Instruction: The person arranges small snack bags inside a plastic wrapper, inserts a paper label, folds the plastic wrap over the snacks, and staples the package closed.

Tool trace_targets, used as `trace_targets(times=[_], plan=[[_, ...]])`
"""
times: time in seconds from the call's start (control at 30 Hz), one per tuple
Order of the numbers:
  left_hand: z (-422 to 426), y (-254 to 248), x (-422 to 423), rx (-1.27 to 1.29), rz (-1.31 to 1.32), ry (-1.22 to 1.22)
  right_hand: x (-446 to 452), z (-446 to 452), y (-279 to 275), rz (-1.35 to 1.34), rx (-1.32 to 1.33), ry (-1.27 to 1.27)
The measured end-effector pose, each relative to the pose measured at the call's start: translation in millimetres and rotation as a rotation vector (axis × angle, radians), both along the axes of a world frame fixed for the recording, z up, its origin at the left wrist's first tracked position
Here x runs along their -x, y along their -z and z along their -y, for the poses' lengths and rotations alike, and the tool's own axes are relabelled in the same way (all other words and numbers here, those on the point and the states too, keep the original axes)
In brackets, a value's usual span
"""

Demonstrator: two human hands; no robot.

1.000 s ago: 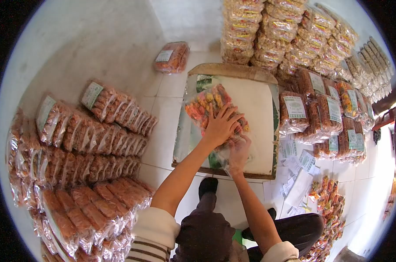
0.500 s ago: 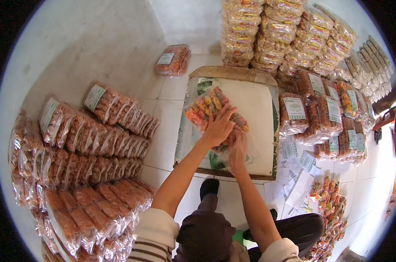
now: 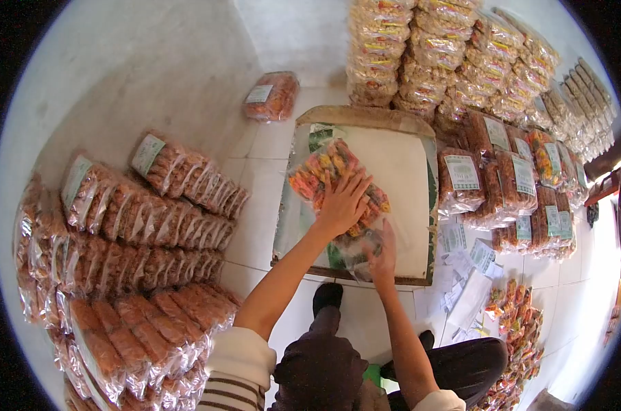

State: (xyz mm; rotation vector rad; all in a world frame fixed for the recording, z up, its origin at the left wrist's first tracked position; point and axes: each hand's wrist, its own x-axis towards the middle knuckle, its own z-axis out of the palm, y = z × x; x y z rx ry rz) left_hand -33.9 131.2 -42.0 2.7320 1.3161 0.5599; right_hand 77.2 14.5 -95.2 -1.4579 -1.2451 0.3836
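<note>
A clear plastic bag of pink, yellow and orange snack pieces [image 3: 324, 164] lies slantwise on a low white-topped table [image 3: 406, 178]. My left hand [image 3: 345, 204] rests flat over the middle of the bag, fingers spread, pressing on the snacks. Loose, unfilled plastic at the bag's near end [image 3: 351, 257] spreads toward the table's front edge. Beside that loose plastic is my right hand [image 3: 382, 257], slightly blurred, with fingers stretched forward and thumb apart. Part of the bag is hidden under my left hand.
Bagged brown snacks [image 3: 139, 226] are stacked on the left. One labelled pack [image 3: 272, 97] sits by the wall. Tall stacks of pale snacks [image 3: 434, 48] and labelled packs [image 3: 461, 175] stand to the right. Paper labels [image 3: 471, 291] and colourful snack packs [image 3: 516, 342] lie on the floor.
My right hand has moved back slightly from the snacks toward the right, and its fingers have straightened. My left hand stays on the bag, shifted very little.
</note>
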Motion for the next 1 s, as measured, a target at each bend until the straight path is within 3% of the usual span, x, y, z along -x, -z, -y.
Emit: trace_targets(times=[0.1,0.2,0.27,0.4,0.5,0.57,0.67,0.77,0.87,1.0], plan=[[7,-3,0,-0.012,-0.021,0.051,-10,1,-1,0.092,0.066,-0.241],[9,-4,1,-0.028,-0.026,0.086,-6,-8,4,-0.092,0.228,-0.222],[10,-4,-1,-0.032,-0.042,0.093,8,-17,6,0.098,0.168,-0.077],[10,-8,3,-0.042,-0.054,0.184,20,-24,-16,0.125,0.079,-0.048],[9,-8,1,-0.076,-0.034,0.178,20,-19,-15,0.069,0.169,-0.063],[9,-8,-1,-0.066,-0.040,0.160,19,-9,-13,0.060,0.197,0.130],[8,-7,-3,-0.069,-0.037,0.172,7,-13,-3,0.255,0.053,-0.006],[8,0,-4,-0.094,0.020,0.185,1,-30,5,0.200,0.030,-0.178],[7,-5,-1,-0.132,-0.027,0.225,4,-42,14,0.248,0.220,-0.165],[2,-10,2,-0.147,-0.057,0.301,4,-40,7,0.312,0.239,-0.138]])
